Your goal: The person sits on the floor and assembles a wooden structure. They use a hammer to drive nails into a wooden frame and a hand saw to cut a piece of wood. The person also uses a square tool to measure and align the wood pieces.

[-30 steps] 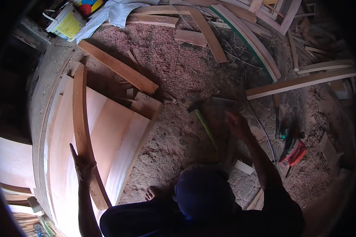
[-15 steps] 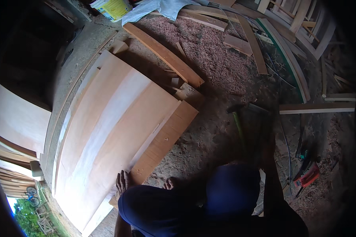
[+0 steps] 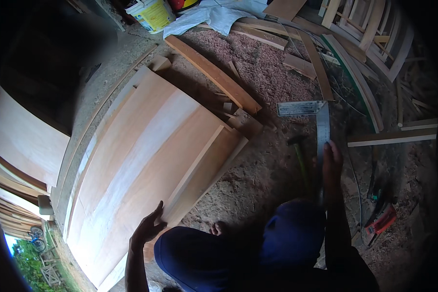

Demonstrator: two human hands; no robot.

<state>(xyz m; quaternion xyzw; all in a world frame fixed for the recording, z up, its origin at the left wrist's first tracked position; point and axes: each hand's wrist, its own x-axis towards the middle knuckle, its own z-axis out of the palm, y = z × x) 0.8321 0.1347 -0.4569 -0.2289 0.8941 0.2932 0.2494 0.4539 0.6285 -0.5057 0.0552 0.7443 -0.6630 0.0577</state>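
A light wooden panel lies in front of me to the left, with a pale streak along it. Along its right edge, a wooden plank is tilted up so that its narrow edge shows. My left hand grips the plank's near end, thumb and fingers on either side. My right hand is closed around the blade of a metal try square, whose stock points left, raised over the ground. Beneath and left of it lies a hammer with a green handle.
A reddish beam and a wooden block lie beyond the panel. Shavings cover the ground. A red power tool with a cord sits at right. Offcuts and frames are at the far right, a bucket at the back.
The plank has gone from lying flat to tilted on edge, with my left hand shifted on its end. My right hand has lifted the try square from beside the hammer. The view has shifted slightly.
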